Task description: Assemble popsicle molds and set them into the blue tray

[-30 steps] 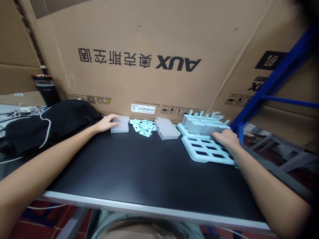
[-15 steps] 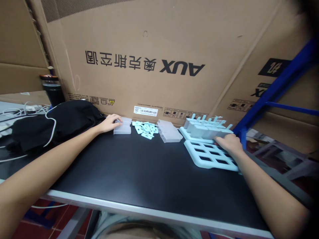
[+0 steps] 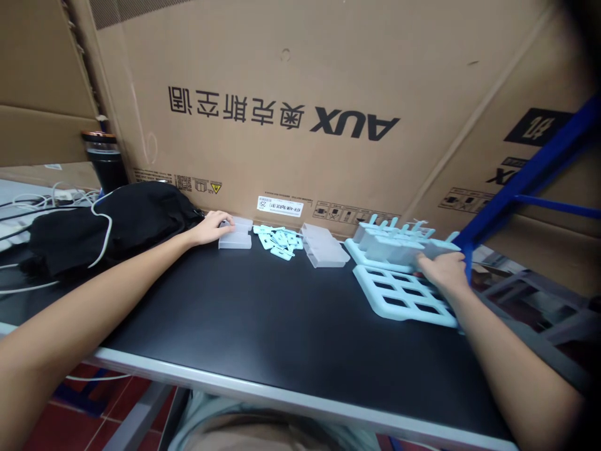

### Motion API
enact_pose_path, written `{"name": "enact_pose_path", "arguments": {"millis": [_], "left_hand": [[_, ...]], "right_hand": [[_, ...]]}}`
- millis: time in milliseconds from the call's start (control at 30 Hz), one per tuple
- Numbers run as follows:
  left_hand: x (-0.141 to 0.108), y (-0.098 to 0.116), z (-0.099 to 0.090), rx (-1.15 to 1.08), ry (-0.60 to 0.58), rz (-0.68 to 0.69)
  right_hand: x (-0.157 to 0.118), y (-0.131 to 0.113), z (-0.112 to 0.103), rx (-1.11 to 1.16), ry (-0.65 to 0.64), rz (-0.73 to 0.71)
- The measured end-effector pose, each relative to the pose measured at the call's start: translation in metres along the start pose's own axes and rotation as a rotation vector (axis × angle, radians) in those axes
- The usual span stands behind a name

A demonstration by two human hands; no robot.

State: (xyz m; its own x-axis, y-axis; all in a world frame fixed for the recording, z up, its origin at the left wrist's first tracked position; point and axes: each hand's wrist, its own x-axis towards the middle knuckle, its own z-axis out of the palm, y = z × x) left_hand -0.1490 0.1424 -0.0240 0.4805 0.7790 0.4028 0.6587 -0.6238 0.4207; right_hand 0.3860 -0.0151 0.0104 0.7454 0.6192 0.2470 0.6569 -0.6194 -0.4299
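My right hand (image 3: 444, 270) is closed on an ice pop mold (image 3: 436, 249), a translucent cup with a pale blue stick at its top, at the right end of a cluster. Other molds (image 3: 389, 244) stand upright in a pale blue rack (image 3: 387, 294), whose front rows of rectangular holes hold nothing. Far to the left, my left hand (image 3: 211, 228) has its fingers curled over a translucent group of mold cups (image 3: 235, 240) lying on the table. Its fingertips are partly blurred. Between the hands lie a heap of flat pale blue stick pieces (image 3: 279, 241) and another translucent cup group (image 3: 323, 246).
A large cardboard box (image 3: 282, 156) walls off the back of the black table (image 3: 282, 326). Left are a black cloth bag (image 3: 117, 219), white cables (image 3: 101, 238) and a dark tumbler (image 3: 106, 163). A blue metal frame (image 3: 530, 169) rises at right.
The mold in my right hand has shifted to the right, slightly apart from the others. My left hand stays at the same cups. The whole view has shifted a little.
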Motion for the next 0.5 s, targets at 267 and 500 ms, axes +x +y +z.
{"name": "enact_pose_path", "arguments": {"millis": [267,500], "left_hand": [[0.0,0.0,0.001,0.001,-0.024,0.003],[-0.001,0.003,0.0,-0.091,-0.038,0.03]], "right_hand": [[-0.004,0.003,-0.02,0.27,0.425,0.054],[-0.03,-0.05,-0.033,0.709,0.366,-0.312]]}}
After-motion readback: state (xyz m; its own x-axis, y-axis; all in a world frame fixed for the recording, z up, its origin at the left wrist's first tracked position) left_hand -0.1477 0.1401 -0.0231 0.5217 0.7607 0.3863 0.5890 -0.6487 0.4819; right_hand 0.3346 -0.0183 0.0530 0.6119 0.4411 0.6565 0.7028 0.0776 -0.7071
